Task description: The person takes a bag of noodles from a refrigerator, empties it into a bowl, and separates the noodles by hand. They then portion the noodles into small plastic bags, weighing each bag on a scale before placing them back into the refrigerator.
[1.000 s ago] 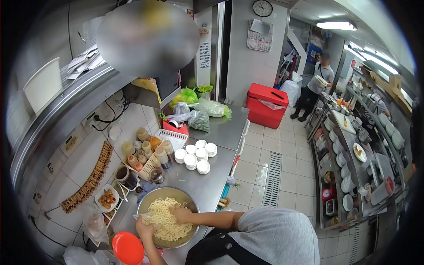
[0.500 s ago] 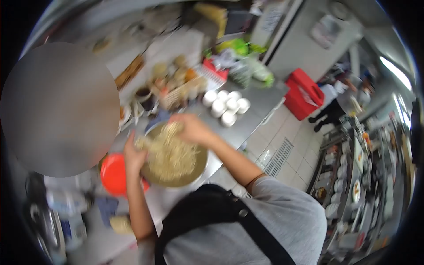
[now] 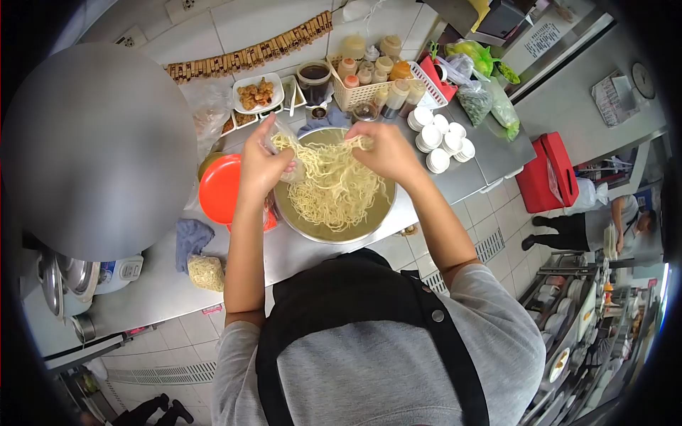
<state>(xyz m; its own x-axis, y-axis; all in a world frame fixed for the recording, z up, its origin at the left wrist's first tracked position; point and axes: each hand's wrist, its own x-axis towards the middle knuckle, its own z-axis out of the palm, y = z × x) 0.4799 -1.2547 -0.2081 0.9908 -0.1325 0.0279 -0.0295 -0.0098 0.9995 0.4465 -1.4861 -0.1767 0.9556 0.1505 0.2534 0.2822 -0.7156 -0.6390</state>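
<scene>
A large metal bowl [image 3: 387, 209] holds a heap of pale noodles [image 3: 334, 199]. Over its left rim, my left hand [image 3: 264, 162] is closed on a clear plastic bag [image 3: 290, 170] with noodle strands at its mouth. My right hand [image 3: 387, 150] pinches a bunch of noodles above the bowl's right side, and the strands stretch between the two hands. A red plastic bowl [image 3: 220, 186] sits just left of my left forearm. Closer to the counter's front edge lies a filled bag of noodles [image 3: 205, 272] beside a blue cloth [image 3: 192, 243].
Behind the bowl stand a plate of fried food [image 3: 245, 108], a jar of dark liquid [image 3: 315, 82] and a basket of bottles [image 3: 341, 96]. Stacked white cups [image 3: 439, 157] are at the right. A red bin [image 3: 543, 174] and another person [image 3: 614, 227] are farther right.
The view has rotated and sharpened. My hands have drawn apart over the bowl, and the noodles between them are spread wider.
</scene>
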